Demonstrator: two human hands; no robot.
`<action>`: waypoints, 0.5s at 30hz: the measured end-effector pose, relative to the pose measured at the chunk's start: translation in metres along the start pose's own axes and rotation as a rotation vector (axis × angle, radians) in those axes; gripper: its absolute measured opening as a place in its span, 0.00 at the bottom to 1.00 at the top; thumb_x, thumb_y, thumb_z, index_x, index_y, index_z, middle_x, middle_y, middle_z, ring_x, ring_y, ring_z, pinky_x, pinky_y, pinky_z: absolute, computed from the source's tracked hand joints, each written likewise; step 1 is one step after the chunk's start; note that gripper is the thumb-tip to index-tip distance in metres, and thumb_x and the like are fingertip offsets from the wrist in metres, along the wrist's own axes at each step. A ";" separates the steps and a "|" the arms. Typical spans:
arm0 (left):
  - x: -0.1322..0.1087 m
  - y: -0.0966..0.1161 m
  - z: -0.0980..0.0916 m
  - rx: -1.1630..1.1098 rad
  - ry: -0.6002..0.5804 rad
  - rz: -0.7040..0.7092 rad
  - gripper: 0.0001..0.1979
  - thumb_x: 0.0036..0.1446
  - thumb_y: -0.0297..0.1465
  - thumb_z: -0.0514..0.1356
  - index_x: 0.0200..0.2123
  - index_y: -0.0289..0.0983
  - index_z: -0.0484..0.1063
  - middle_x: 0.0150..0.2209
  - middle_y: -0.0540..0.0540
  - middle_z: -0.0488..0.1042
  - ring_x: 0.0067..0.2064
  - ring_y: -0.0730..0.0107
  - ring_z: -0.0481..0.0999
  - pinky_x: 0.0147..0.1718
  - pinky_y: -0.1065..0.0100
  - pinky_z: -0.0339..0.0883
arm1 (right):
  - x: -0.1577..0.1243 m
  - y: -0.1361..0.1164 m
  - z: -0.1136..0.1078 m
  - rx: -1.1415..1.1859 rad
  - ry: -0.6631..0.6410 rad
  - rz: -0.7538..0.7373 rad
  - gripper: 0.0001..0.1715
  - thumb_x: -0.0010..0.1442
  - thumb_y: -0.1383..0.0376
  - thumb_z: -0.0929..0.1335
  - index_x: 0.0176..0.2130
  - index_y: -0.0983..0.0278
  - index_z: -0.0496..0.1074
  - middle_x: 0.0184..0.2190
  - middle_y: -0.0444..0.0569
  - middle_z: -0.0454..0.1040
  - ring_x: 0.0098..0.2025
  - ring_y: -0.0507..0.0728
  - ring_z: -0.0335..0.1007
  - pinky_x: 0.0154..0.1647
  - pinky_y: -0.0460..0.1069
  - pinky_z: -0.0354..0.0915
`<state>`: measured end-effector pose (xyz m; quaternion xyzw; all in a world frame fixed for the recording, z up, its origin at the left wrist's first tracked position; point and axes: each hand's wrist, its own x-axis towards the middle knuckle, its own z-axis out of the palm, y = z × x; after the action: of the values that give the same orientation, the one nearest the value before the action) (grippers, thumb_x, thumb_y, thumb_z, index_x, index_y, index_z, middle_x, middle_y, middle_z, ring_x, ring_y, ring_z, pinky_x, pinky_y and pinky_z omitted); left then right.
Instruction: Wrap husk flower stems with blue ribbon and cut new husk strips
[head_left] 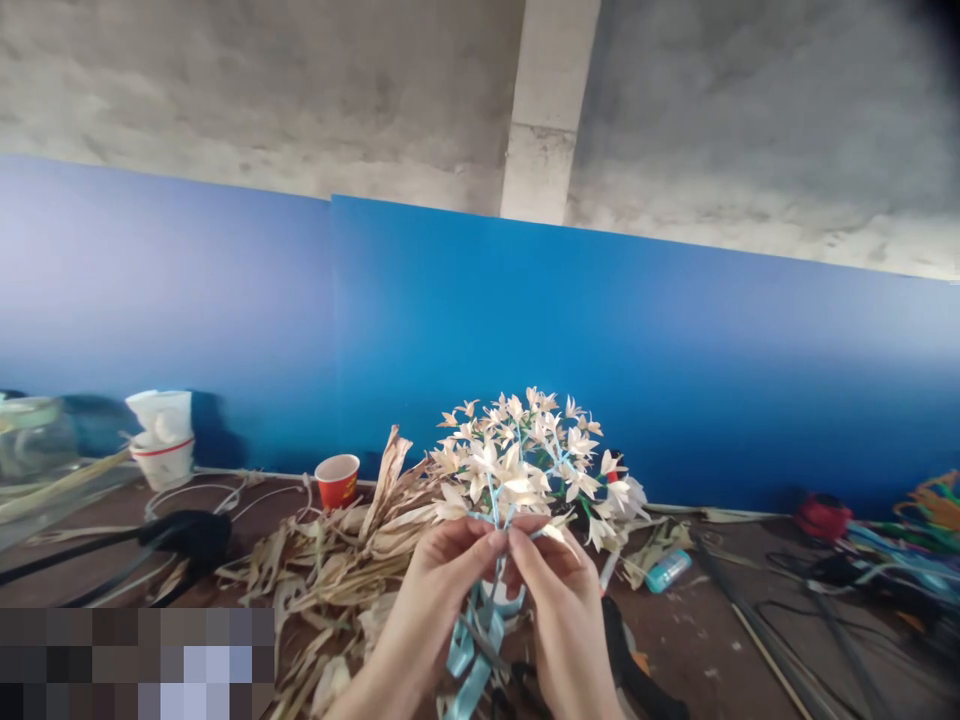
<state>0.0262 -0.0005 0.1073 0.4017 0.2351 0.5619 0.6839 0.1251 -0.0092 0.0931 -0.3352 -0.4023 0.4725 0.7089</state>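
Observation:
My left hand point(454, 565) and my right hand point(553, 580) meet in front of me, thumbs and fingertips pinched together on a thin flower stem point(494, 508) bound in light blue. Above the fingers spread cream, star-shaped artificial flowers point(514, 465); which of them belong to the held stem and which stand behind it I cannot tell. A light blue ribbon point(471, 670) hangs in loops below and between the hands. Past it, partly hidden by the wrists, lies a dark metal tool point(486, 640) of unclear kind.
Dried husks point(330, 565) are heaped at the left. A red paper cup point(337, 484) and a white cup point(163, 460) stand near the blue wall panel point(480, 320). Right of my hands lie a light blue cylinder point(667, 571) and a black handle point(637, 675); cords and coloured strips clutter the far right.

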 end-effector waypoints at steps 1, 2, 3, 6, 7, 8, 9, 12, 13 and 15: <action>0.001 -0.001 -0.002 0.027 0.005 0.009 0.09 0.41 0.33 0.65 0.22 0.33 0.70 0.17 0.51 0.69 0.20 0.75 0.67 0.23 0.73 0.61 | -0.001 -0.001 0.000 -0.005 -0.004 0.002 0.12 0.46 0.61 0.71 0.32 0.64 0.71 0.19 0.41 0.67 0.19 0.47 0.57 0.19 0.42 0.54; 0.002 -0.002 -0.004 0.054 0.008 0.025 0.09 0.41 0.33 0.65 0.22 0.33 0.70 0.17 0.51 0.69 0.20 0.75 0.67 0.23 0.73 0.60 | -0.002 -0.002 0.001 -0.009 -0.006 0.009 0.13 0.46 0.61 0.71 0.33 0.64 0.70 0.20 0.41 0.68 0.20 0.47 0.58 0.20 0.42 0.55; 0.002 -0.003 -0.005 0.083 0.013 0.042 0.09 0.41 0.33 0.65 0.21 0.33 0.71 0.18 0.51 0.70 0.21 0.76 0.67 0.24 0.74 0.60 | -0.002 -0.003 0.001 -0.010 -0.009 0.021 0.14 0.46 0.60 0.72 0.33 0.64 0.71 0.21 0.42 0.69 0.21 0.48 0.59 0.21 0.42 0.56; 0.004 -0.007 -0.007 0.141 0.015 0.056 0.09 0.40 0.33 0.66 0.21 0.32 0.72 0.19 0.49 0.70 0.22 0.76 0.67 0.24 0.74 0.60 | -0.004 -0.004 0.003 0.025 -0.030 0.076 0.13 0.46 0.61 0.71 0.31 0.65 0.71 0.25 0.44 0.70 0.26 0.50 0.63 0.27 0.44 0.59; 0.005 -0.008 -0.006 0.143 0.009 0.056 0.10 0.40 0.34 0.66 0.21 0.32 0.73 0.20 0.49 0.71 0.22 0.75 0.67 0.24 0.74 0.60 | -0.004 -0.004 0.003 0.048 -0.021 0.094 0.12 0.45 0.61 0.72 0.30 0.65 0.71 0.26 0.44 0.71 0.27 0.51 0.64 0.28 0.44 0.60; 0.005 -0.010 -0.006 0.133 0.006 0.062 0.10 0.39 0.33 0.66 0.21 0.32 0.73 0.20 0.48 0.71 0.23 0.74 0.67 0.24 0.74 0.60 | -0.005 -0.003 0.004 0.077 0.003 0.107 0.11 0.45 0.62 0.72 0.29 0.65 0.71 0.26 0.44 0.71 0.28 0.52 0.64 0.29 0.45 0.60; 0.005 -0.012 -0.005 0.114 0.006 0.075 0.09 0.38 0.33 0.67 0.21 0.32 0.73 0.20 0.48 0.72 0.24 0.73 0.68 0.25 0.73 0.60 | -0.006 -0.002 0.005 0.112 0.032 0.116 0.10 0.44 0.62 0.72 0.27 0.65 0.71 0.26 0.44 0.71 0.29 0.52 0.65 0.30 0.45 0.61; 0.002 -0.016 -0.001 0.043 0.033 0.133 0.07 0.36 0.30 0.68 0.22 0.33 0.74 0.21 0.48 0.73 0.27 0.71 0.70 0.28 0.73 0.62 | -0.008 0.002 0.009 0.222 0.104 0.127 0.09 0.43 0.63 0.73 0.25 0.65 0.71 0.23 0.43 0.70 0.28 0.51 0.64 0.29 0.44 0.60; 0.002 -0.017 0.000 0.025 0.045 0.148 0.07 0.36 0.29 0.68 0.22 0.34 0.74 0.21 0.48 0.73 0.27 0.71 0.70 0.29 0.73 0.63 | -0.009 0.003 0.011 0.254 0.113 0.132 0.08 0.44 0.63 0.73 0.25 0.65 0.71 0.22 0.42 0.69 0.27 0.50 0.63 0.27 0.43 0.59; 0.000 -0.017 0.000 0.011 0.059 0.159 0.07 0.37 0.29 0.67 0.23 0.34 0.75 0.20 0.49 0.73 0.26 0.72 0.70 0.29 0.72 0.63 | -0.009 0.006 0.013 0.300 0.126 0.142 0.08 0.44 0.64 0.73 0.26 0.65 0.72 0.20 0.41 0.67 0.23 0.49 0.60 0.25 0.43 0.57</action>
<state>0.0365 -0.0012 0.0932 0.4061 0.2256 0.6248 0.6275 0.1096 -0.0147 0.0915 -0.2821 -0.2574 0.5544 0.7395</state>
